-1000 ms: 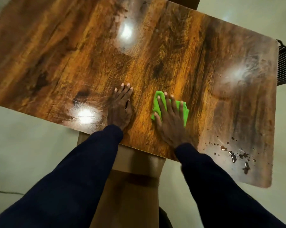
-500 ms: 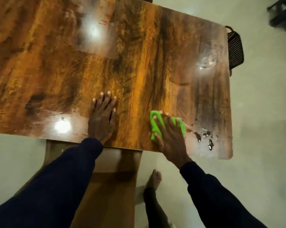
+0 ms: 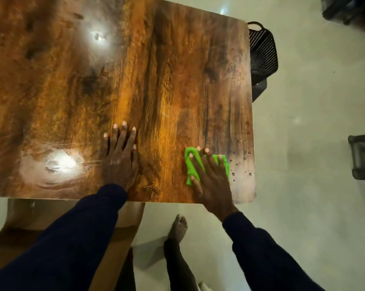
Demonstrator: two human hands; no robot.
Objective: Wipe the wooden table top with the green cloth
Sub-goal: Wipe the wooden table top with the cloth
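A: From the head view, where on the wooden table top [image 3: 156, 80]?

B: Near the front right corner. Green cloth [image 3: 192, 171] flat on the wood, pressed under the right hand [image 3: 211, 179], with straight fingers spread across it.

A: And the left hand [image 3: 119, 162]?

B: Palm down on bare wood, well left of the cloth, fingers straight and slightly apart, holding nothing.

A: Anything beside the cloth?

B: Water droplets [image 3: 240, 164] just right of it, toward the table's right edge. Below the near edge, a bare foot [image 3: 178, 225] on the floor.
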